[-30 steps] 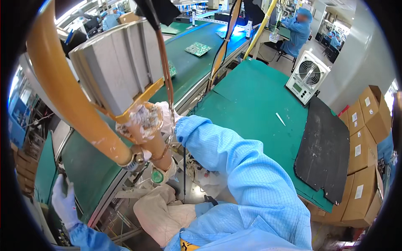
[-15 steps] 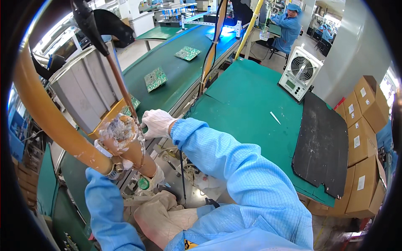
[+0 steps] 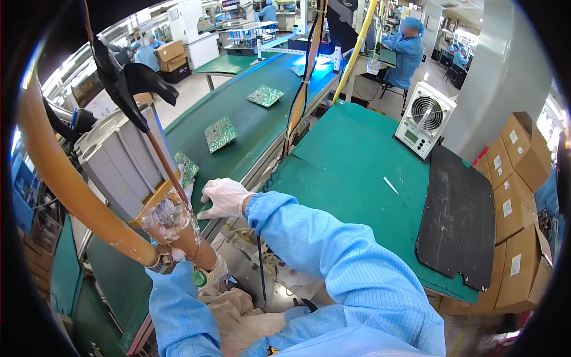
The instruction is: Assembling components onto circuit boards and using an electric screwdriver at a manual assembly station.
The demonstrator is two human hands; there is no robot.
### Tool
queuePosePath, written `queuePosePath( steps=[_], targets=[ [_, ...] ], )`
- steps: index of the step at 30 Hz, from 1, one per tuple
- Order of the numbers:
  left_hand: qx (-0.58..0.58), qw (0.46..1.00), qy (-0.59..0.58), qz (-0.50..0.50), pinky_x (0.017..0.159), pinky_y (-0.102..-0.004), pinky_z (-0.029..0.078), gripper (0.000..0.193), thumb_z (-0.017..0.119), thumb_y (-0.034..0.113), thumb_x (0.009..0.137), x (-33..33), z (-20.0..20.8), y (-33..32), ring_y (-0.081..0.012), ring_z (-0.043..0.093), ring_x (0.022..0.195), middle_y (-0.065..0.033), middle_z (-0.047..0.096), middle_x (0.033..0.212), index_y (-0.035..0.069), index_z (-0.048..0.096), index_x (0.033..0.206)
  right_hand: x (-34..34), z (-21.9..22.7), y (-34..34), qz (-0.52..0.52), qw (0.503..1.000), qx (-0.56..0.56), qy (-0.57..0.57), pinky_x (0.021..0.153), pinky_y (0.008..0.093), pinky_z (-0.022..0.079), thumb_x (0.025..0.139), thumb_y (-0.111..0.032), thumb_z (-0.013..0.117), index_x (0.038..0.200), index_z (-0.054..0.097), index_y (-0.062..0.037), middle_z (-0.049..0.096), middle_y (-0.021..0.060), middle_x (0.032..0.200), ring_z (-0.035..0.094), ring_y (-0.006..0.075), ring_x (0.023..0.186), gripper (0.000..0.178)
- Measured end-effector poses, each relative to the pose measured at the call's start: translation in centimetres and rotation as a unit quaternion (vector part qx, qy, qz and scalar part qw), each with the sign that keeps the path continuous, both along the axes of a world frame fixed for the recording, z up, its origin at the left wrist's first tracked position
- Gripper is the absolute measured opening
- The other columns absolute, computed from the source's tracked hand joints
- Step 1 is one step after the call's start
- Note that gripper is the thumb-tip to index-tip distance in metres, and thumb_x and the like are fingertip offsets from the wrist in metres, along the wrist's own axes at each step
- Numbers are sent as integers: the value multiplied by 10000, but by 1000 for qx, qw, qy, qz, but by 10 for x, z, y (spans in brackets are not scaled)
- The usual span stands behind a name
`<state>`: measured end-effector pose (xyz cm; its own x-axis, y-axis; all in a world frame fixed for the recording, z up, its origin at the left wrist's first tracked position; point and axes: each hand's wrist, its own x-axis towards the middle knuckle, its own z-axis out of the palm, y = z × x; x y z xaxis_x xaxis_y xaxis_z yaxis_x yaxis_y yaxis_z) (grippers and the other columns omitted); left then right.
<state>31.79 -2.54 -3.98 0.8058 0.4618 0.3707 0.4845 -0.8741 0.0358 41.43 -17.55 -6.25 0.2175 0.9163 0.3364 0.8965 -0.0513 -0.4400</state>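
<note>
My right hand (image 3: 226, 198), in a white glove, is over the near edge of the green conveyor belt (image 3: 250, 128). Its thumb is apart from the bent fingers, with nothing visible between them. A green circuit board (image 3: 186, 167) lies close by, partly covered by the orange duct. My left sleeve (image 3: 181, 309) reaches up behind the duct joint (image 3: 169, 220); the hand itself is mostly hidden there, and I cannot see its grip. Two more circuit boards, a nearer one (image 3: 220, 135) and a farther one (image 3: 265, 96), rest on the belt.
An orange hose (image 3: 83, 184) and a dark-wrapped cable (image 3: 116, 77) cross the left side. To the right, a green-topped table (image 3: 345, 154) carries a white fan unit (image 3: 425, 119) and a black mat (image 3: 458, 208). Cardboard boxes (image 3: 517, 256) are stacked beyond. A seated person (image 3: 404, 56) is farther back.
My left sleeve has moved up and right, toward the duct joint. My right hand has pulled slightly back, its thumb now apart from the fingers. More of the nearest circuit board shows.
</note>
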Motion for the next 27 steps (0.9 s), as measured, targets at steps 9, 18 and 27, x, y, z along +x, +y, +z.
queuePosePath(
  steps=[9,18,27],
  targets=[
    [-83,992,-89,40,777,-450,518,605,654,380,831,-33,-43,52,-364,620,923,-156,626,1100,120,461,1342,6,-8,-5,-14,999,38,-10,823,396,497,802,-460,650,867,715,-40,666,166,931,638,331,881,430],
    [-244,965,-41,85,855,-501,503,696,697,469,794,-138,-70,192,-413,553,1075,-159,557,1250,146,467,1366,2,-10,0,2,998,54,-12,823,402,494,802,-394,641,871,719,-50,671,161,935,640,330,890,359],
    [-336,937,-86,47,883,-481,492,666,650,454,828,-185,-79,231,-385,525,1124,-143,525,1296,152,440,1383,-4,-16,8,15,995,95,-39,774,428,500,811,-331,601,823,651,-12,644,195,865,628,365,854,323]
  ],
)
